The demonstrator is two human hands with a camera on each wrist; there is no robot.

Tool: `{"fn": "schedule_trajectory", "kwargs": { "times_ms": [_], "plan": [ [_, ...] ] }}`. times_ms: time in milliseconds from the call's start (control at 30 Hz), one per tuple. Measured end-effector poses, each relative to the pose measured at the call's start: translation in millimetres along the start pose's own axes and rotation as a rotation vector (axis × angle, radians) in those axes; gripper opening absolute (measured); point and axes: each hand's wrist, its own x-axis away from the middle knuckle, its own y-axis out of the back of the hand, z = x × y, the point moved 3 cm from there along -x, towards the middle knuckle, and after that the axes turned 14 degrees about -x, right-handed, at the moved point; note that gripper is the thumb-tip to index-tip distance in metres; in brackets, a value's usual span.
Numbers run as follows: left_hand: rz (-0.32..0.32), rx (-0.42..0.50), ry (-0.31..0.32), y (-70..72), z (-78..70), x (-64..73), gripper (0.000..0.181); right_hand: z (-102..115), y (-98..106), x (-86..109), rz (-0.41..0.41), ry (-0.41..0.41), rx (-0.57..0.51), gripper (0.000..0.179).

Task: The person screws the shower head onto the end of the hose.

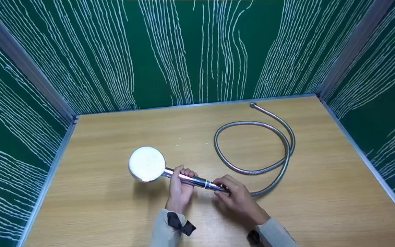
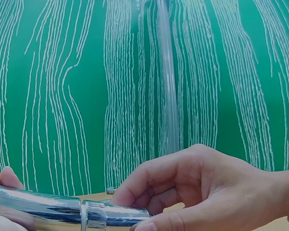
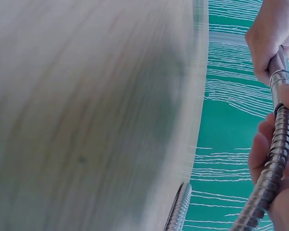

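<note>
A chrome shower head (image 1: 146,164) with a round white face is held above the wooden table by my left hand (image 1: 181,188), its fingers and thumb wrapped round the handle. At the handle's lower end my right hand (image 1: 238,196) pinches the chrome end fitting (image 2: 120,215) between thumb and fingers. From that fitting runs a ribbed metal hose (image 3: 274,163), passing under the right palm in the right wrist view. The rest of the hose (image 1: 252,122) lies in a loop on the table, and its free end carries a small nut (image 1: 253,105) near the back edge.
The wooden table (image 1: 108,137) is enclosed by green panels (image 1: 197,51) with white wavy lines and grey metal frame posts (image 1: 26,58). A few tiny white specks (image 1: 206,143) lie between the shower head and the hose loop.
</note>
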Motion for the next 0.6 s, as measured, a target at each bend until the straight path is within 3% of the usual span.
{"fn": "schedule_trajectory", "kwargs": {
  "times_ms": [200, 600],
  "plan": [
    [0.003, -0.023, -0.005, -0.6, -0.5, 0.5, 0.037, -2.4, 0.0, 0.8, -0.015, 0.095, -0.007, 0.023],
    [-0.002, -0.005, 0.0, -0.3, -0.7, 1.2, 0.035, 0.5, -0.9, 0.1, -0.02, 0.044, 0.03, 0.028]
  ]
}}
